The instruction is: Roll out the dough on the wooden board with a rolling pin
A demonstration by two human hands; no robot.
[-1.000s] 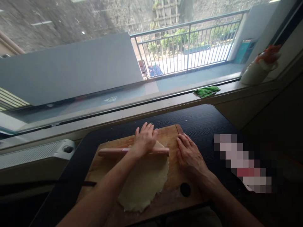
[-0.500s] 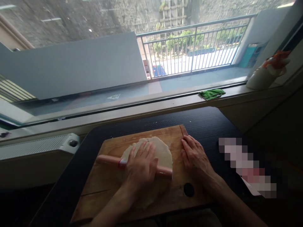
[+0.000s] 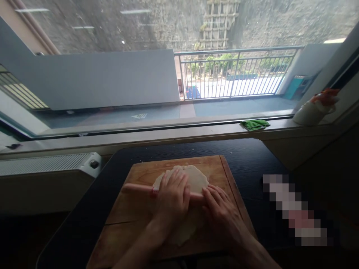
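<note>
A pale pink rolling pin [image 3: 137, 188] lies across a flat, rough-edged sheet of dough [image 3: 196, 176]. Over the pin's middle sits my left hand [image 3: 172, 194], palm down, its fingers bent over the pin and reaching toward the far part of the dough. My right hand [image 3: 221, 203] has its fingers closed over the pin's right end, hiding that end. Beneath everything is a wooden cutting board [image 3: 126, 209]; the dough's near part shows dimly between my forearms.
The board rests on a dark table [image 3: 246, 160] with small crumbs at its far edge. A pixelated strip [image 3: 297, 209] covers something on the right. On the windowsill lie a green cloth [image 3: 255, 124] and a white jug [image 3: 310, 112]. A radiator [image 3: 81, 164] stands left.
My right hand has left the board's right edge and moved left onto the rolling pin's end. My left hand stays on the pin. The view has tilted and shifted slightly.
</note>
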